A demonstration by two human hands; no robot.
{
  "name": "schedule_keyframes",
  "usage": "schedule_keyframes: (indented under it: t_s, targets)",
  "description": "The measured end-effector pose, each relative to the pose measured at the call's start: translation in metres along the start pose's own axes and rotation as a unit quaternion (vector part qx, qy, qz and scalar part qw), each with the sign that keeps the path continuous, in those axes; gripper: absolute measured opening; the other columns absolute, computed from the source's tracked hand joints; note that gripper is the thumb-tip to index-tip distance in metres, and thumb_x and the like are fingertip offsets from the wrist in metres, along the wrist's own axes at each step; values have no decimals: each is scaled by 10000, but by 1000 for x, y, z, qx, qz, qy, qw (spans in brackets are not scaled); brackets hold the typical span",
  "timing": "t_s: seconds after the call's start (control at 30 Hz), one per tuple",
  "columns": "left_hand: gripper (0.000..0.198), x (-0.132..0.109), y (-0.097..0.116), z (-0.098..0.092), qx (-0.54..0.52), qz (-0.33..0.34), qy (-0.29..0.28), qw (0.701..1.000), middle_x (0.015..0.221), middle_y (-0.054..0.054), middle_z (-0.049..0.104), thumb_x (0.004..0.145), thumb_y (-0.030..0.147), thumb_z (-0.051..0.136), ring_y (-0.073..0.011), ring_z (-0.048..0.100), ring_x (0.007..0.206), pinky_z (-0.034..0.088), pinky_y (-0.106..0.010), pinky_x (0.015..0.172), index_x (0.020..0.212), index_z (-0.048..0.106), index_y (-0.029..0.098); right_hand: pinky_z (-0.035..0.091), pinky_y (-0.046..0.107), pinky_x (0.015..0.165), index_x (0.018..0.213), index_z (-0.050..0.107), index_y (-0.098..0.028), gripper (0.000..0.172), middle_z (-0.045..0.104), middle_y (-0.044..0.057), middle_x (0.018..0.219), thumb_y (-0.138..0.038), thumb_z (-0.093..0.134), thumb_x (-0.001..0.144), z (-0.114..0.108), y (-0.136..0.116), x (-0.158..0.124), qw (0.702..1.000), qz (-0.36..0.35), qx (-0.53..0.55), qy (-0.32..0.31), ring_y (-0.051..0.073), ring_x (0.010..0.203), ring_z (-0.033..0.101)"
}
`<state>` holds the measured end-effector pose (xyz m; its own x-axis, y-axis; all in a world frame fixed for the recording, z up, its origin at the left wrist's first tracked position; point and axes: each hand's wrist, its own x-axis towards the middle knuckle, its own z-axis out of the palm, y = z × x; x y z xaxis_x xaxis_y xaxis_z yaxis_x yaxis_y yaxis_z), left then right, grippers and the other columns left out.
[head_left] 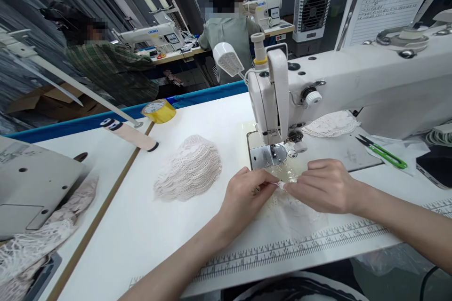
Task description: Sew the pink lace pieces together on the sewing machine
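My left hand [246,194] pinches one side of a small piece of white lace [281,185] between thumb and forefinger. My right hand [323,187] has its fingers closed on the other side of the same piece, most of which the fingers hide. Both hands are just in front of the needle and presser foot [273,151] of a white sewing machine [339,70]. Left of my hands lies a fanned pile of lace pieces [190,169]. More lace [332,124] lies behind the needle, under the machine arm.
Green thread snips [384,152] and a dark phone [436,165] lie at the right. A tape roll [158,111] and a pinkish cylinder [129,135] are at the far left. A printed ruler [300,249] runs along the front edge. Two people sit at machines beyond.
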<state>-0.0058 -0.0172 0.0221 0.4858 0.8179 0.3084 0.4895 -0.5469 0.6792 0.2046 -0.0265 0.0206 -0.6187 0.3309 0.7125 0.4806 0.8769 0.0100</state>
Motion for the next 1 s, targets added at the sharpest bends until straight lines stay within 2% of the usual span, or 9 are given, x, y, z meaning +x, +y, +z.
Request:
schedule_keyframes:
  t_s: [0.07,0.13,0.17,0.23,0.37,0.43,0.57,0.8,1.0]
  targets:
    - [89,1,7,-4,-142,-129,-123,974,627,20,635,817,231,648,-103,546,567,412,-224,531,749,665,177,318,222,444,772,660,-168,115,506,-73,508,-148,581,853,-11,-1,7,974,133,159,-95,55,429,382]
    - [151,2,12,-7,-264,-224,-237,908,589,25,600,773,293,698,-97,533,520,419,-219,502,715,653,162,308,204,425,782,666,-195,127,454,-79,500,-258,591,863,-22,1,13,878,281,319,-220,58,432,377]
    - [174,3,13,-6,-291,-243,-263,887,590,25,594,770,317,701,-96,530,514,421,-222,503,715,649,160,296,203,415,781,667,-202,162,425,-79,495,-321,593,863,-24,2,16,827,335,367,-265,63,433,366]
    - [175,3,12,-3,-247,-232,-247,908,620,22,604,805,327,663,-102,533,541,414,-233,529,729,653,170,285,210,413,784,671,-212,224,410,-75,487,-394,572,869,-23,6,18,776,398,382,-305,72,430,354]
    - [116,3,-3,11,60,-96,-102,988,698,35,644,850,228,607,-113,528,594,384,-302,656,744,649,203,316,224,471,788,690,-229,182,548,-50,536,-311,555,876,0,13,12,852,400,217,-259,86,473,461]
    - [19,4,-11,17,151,-33,-48,987,769,31,660,841,221,629,-123,549,625,374,-325,694,834,639,208,327,229,495,811,702,-241,166,618,-46,588,-267,551,876,13,15,8,883,377,141,-240,94,509,522]
    - [210,3,-22,19,246,86,33,965,916,-35,675,839,272,650,-186,601,804,391,-344,728,1019,598,176,347,227,506,879,721,-264,166,698,-54,685,-244,556,880,24,18,3,908,353,84,-207,97,545,581]
    - [138,3,-24,13,308,260,47,914,1070,8,706,870,150,603,-191,615,939,374,-404,870,972,658,224,342,229,498,865,727,-255,141,715,-49,712,-231,588,863,26,21,2,918,350,50,-181,96,531,594]
    - [244,0,-18,11,329,252,3,910,1127,3,694,904,187,568,-197,610,994,349,-399,875,1127,641,253,369,251,537,902,719,-234,157,716,-9,817,-254,563,895,29,24,-3,930,323,8,-173,128,605,609]
